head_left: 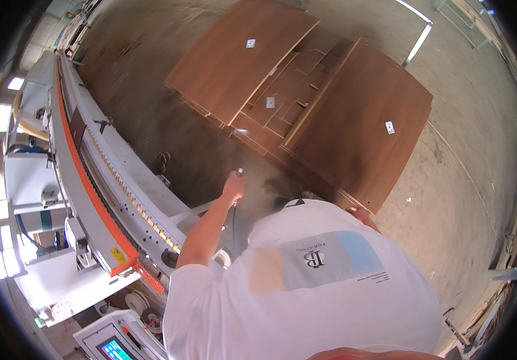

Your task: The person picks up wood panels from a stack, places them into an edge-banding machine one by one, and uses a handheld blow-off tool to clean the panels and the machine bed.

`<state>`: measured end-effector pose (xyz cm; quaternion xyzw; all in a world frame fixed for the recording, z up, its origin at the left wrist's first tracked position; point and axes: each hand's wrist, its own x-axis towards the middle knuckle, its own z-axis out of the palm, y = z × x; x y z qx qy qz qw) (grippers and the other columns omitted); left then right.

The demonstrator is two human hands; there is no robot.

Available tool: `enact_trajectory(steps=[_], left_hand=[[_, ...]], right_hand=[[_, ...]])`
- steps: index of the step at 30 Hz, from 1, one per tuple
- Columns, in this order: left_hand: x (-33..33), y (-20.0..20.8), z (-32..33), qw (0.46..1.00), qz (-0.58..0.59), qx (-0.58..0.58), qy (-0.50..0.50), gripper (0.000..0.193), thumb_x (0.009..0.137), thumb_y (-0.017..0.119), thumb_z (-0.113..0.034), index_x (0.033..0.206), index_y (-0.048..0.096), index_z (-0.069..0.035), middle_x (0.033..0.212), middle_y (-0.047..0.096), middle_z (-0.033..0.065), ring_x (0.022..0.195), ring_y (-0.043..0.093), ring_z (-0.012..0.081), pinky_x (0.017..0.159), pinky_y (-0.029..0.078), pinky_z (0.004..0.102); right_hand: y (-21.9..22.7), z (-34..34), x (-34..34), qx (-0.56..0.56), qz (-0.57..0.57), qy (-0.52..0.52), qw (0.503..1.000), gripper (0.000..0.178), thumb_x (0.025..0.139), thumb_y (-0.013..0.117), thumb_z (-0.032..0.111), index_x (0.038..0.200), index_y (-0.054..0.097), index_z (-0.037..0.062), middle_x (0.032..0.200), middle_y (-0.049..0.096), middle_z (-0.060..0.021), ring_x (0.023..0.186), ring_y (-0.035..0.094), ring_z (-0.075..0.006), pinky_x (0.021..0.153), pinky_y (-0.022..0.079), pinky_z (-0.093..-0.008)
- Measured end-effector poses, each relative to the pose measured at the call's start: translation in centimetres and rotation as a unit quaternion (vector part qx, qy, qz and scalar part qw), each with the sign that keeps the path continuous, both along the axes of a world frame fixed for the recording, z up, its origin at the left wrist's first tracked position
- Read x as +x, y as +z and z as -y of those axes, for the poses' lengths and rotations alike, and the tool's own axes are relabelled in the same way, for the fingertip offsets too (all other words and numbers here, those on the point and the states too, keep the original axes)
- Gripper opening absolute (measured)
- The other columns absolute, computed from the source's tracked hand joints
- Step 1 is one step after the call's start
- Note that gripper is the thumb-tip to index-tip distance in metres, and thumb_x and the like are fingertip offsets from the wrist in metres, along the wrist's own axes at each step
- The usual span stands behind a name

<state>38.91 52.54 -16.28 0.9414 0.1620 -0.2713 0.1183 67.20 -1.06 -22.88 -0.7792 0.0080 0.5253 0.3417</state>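
Concrete floor (474, 156) spreads alongside a long grey machine (141, 174) with an orange strip. Ahead of the person in the white T-shirt (342, 312), the right-hand brown panel (366, 114) lies flat, beside lower, smaller boards (294, 78) and the left-hand brown panel (240, 54). From where I stand, the left hand (233, 187) wraps a closed grip around a small metal-tipped tool (240, 172), well apart from the boards. The right hand (361, 213) is at the right-hand brown panel's near edge, partly behind the shirt; I can't tell how far its grip is closed. I'd judge the panel stiff and heavy, its smooth face slippery, its corners easily chipped; opposite edges, away from the corners, look the surest hold.
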Motion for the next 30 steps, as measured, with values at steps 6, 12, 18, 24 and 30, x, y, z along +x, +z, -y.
enact_trajectory(steps=[6, 12, 18, 24, 30], left_hand=[[-1.1, 8.3, 10.8, 0.865, -0.061, -0.443, 0.226, 0.016, 0.092, 0.06, -0.025, 0.099, 0.059, -0.01, 0.062, 0.053, 0.0018, 0.051, 0.051, 0.0152, 0.045, 0.04, 0.0321], [-7.7, 6.5, 10.0, 0.761, 0.027, -0.177, 0.624, 0.039, 0.094, 0.055, -0.031, 0.123, 0.05, -0.006, 0.095, 0.066, 0.0203, 0.082, 0.064, 0.0361, 0.071, 0.048, 0.0465], [-12.0, 8.8, 14.6, 0.749, 0.087, -0.084, 0.651, 0.043, 0.094, 0.054, -0.036, 0.122, 0.049, -0.004, 0.107, 0.067, 0.0281, 0.098, 0.066, 0.0452, 0.086, 0.05, 0.0535], [-14.1, 12.1, 22.7, 0.784, 0.046, -0.102, 0.611, 0.038, 0.095, 0.053, -0.034, 0.121, 0.053, -0.006, 0.106, 0.068, 0.0245, 0.103, 0.065, 0.0439, 0.085, 0.05, 0.0529], [-18.8, 17.5, 30.4, 0.894, 0.07, -0.162, 0.412, 0.031, 0.1, 0.045, -0.031, 0.124, 0.056, -0.016, 0.112, 0.067, 0.015, 0.107, 0.065, 0.0357, 0.088, 0.052, 0.046]], right_hand=[[1.9, -6.0, 4.6, 0.034, -0.075, -0.03, 0.996, 0.02, 0.096, 0.064, 0.025, 0.104, 0.068, 0.0073, 0.088, 0.068, -0.0014, 0.069, 0.062, -0.0137, 0.059, 0.048, -0.0276], [3.5, -10.6, 8.4, 0.04, -0.097, 0.086, 0.991, 0.024, 0.096, 0.062, 0.029, 0.111, 0.066, 0.0112, 0.093, 0.068, -0.0028, 0.076, 0.062, -0.0129, 0.064, 0.05, -0.0313], [3.4, -13.9, 9.6, 0.044, -0.122, 0.119, 0.984, 0.024, 0.094, 0.062, 0.029, 0.111, 0.066, 0.0122, 0.093, 0.066, -0.0013, 0.074, 0.059, -0.0111, 0.062, 0.048, -0.0294], [6.5, -20.2, 7.2, 0.124, -0.176, 0.147, 0.966, 0.022, 0.094, 0.062, 0.029, 0.105, 0.066, 0.0106, 0.091, 0.067, 0.0009, 0.074, 0.06, -0.0095, 0.061, 0.047, -0.026], [12.4, -29.9, 1.0, 0.124, -0.121, 0.142, 0.975, 0.022, 0.098, 0.059, 0.034, 0.097, 0.066, 0.0133, 0.085, 0.067, 0.0024, 0.07, 0.06, -0.0073, 0.056, 0.044, -0.0247]])
